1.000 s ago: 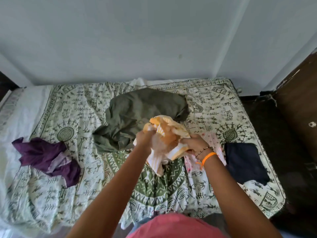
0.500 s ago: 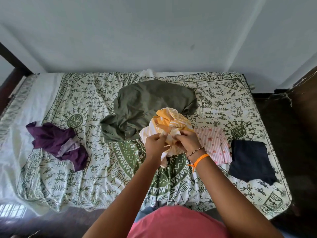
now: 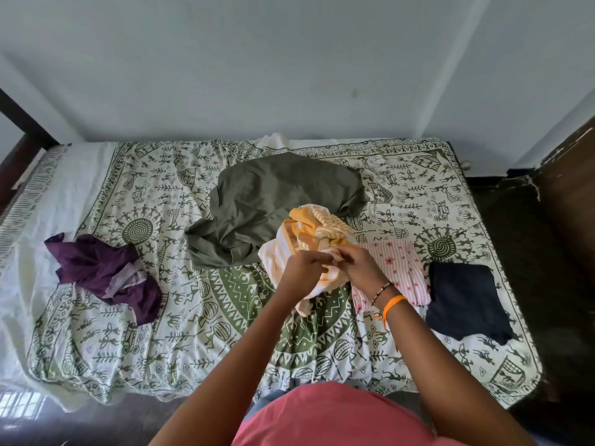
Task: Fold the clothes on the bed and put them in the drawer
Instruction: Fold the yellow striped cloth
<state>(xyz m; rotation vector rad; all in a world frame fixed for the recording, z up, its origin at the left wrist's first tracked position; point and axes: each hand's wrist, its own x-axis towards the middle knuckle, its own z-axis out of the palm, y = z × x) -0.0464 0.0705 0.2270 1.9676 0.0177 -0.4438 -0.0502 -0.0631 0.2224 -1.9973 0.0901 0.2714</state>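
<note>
A bunched yellow-and-white striped garment (image 3: pixel 314 231) hangs above the middle of the bed (image 3: pixel 180 317). My left hand (image 3: pixel 302 268) and my right hand (image 3: pixel 359 267) both grip it at its near side, fingers curled into the cloth, the hands almost touching. Behind it an olive green garment (image 3: pixel 267 197) lies spread and crumpled. A crumpled purple garment (image 3: pixel 103 272) lies at the left. Right of my hands sit a folded pink striped piece (image 3: pixel 401 268) and a folded dark navy piece (image 3: pixel 463 297).
The bed carries a white sheet printed with green figures and stands against a pale wall (image 3: pixel 289 59). A dark wooden bedpost (image 3: pixel 22 123) rises at the left. Dark brown furniture (image 3: pixel 566 194) stands right of the bed, with dark floor (image 3: pixel 515 252) between them.
Both hands have gathered in closer together on the yellow striped garment, working along its near edge. The view has shifted slightly left and back, showing more of the bed.
</note>
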